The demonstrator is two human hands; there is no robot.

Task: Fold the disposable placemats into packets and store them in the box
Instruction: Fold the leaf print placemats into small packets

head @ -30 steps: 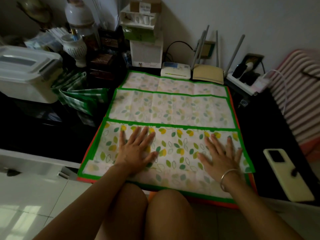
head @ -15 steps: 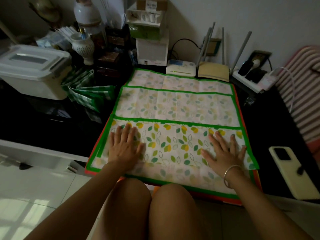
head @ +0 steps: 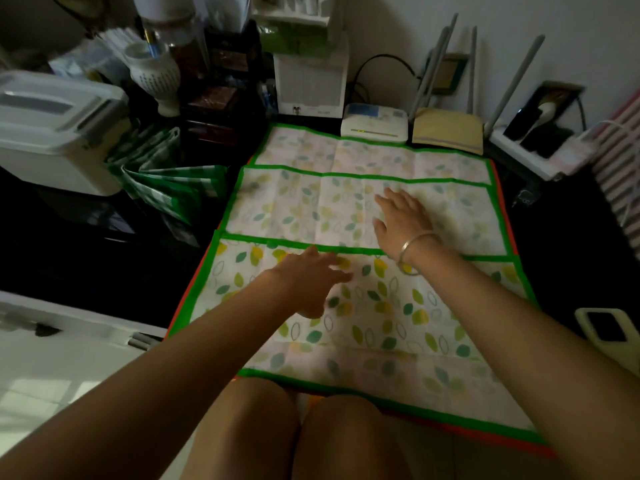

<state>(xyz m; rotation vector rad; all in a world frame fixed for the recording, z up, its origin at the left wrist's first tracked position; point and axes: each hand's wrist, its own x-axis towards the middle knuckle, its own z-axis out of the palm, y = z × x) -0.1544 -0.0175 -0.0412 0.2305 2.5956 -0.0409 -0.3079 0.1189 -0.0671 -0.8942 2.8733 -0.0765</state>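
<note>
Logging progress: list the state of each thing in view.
Leaf placemat: flat, in three green-edged bands, no packet yet.
Box: lid on.
Checked placemats: folded, beside Box.
Left hand: open, over near band.
Right hand: open, on middle band.
Phone: back up.

Both bare forearms reach forward from the lower corners of the view and converge toward the middle. The person's left hand is palm-down with its fingers straight, pointing forward and to the right, and its outline is blurred. The right hand lies farther ahead, palm-down, fingers straight and slightly spread. A thin silver metal bangle circles its wrist.
</note>
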